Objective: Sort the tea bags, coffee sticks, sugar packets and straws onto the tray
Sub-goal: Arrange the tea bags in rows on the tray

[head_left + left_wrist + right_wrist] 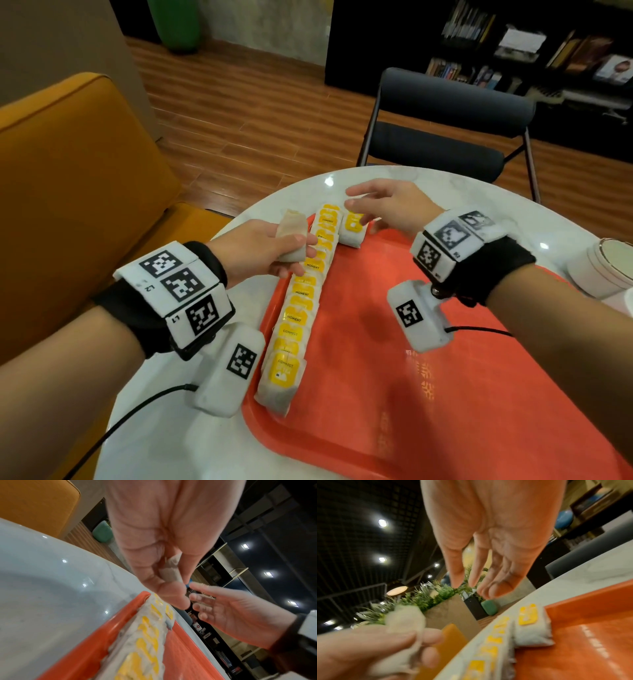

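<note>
fig. tea bags being laid in a row on the tray.
from the left: my left hand (pixel 263 251) has its fingers pinched on a tea bag (pixel 291 236), light, soft and crushable, best held by its edges; the row of tea bags (pixel 301 301) lies along the tray (pixel 428 377) rim on the desk (pixel 219 442); my right hand (pixel 390 205) hovers, fingers apart.

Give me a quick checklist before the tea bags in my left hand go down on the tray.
1. Left hand grips the held tea bags: ok.
2. Right hand open, holding nothing: ok.
3. Long row of tea bags lies along the tray's left edge: ok.
4. Short stack sits beside the row's far end: ok.
5. Bare space on the tray right of the row: ok.
6. Coffee sticks, sugar packets, straws in view: not ok.
</note>
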